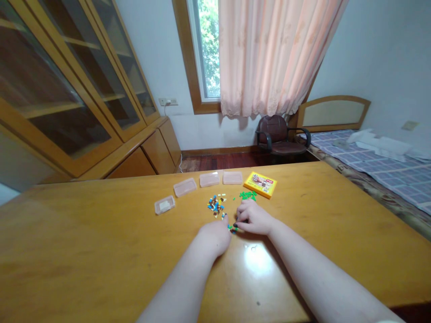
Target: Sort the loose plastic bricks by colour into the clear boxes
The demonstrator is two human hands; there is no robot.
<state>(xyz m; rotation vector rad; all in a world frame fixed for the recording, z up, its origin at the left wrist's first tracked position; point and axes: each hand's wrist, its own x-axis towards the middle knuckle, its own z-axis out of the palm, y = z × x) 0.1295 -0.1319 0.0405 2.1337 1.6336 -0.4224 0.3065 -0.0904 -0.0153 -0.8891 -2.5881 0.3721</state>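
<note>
My left hand (pixel 215 235) rests on the table with its back toward me. Its thumb points forward beside a few loose toy bricks, and its other fingers are mostly hidden. My right hand (pixel 254 217) is bent low, thumb and index fingertips close together. Whatever lies between them is too small to make out. Several blue and green bricks (pixel 232 229) are on the table between the hands. Ahead of my left hand spreads a mixed pile of blue, brown, white and yellow bricks (pixel 215 206). A heap of green bricks (pixel 248 195) lies just beyond my right fingers.
Clear plastic boxes stand in an arc: one holding white pieces (pixel 164 205), then another box (pixel 185 187), a third (pixel 209 180) and a rightmost one (pixel 232 178). A yellow picture box (pixel 260 184) lies right of them. Beyond the wooden table (pixel 101 246) stands a chair (pixel 281 134).
</note>
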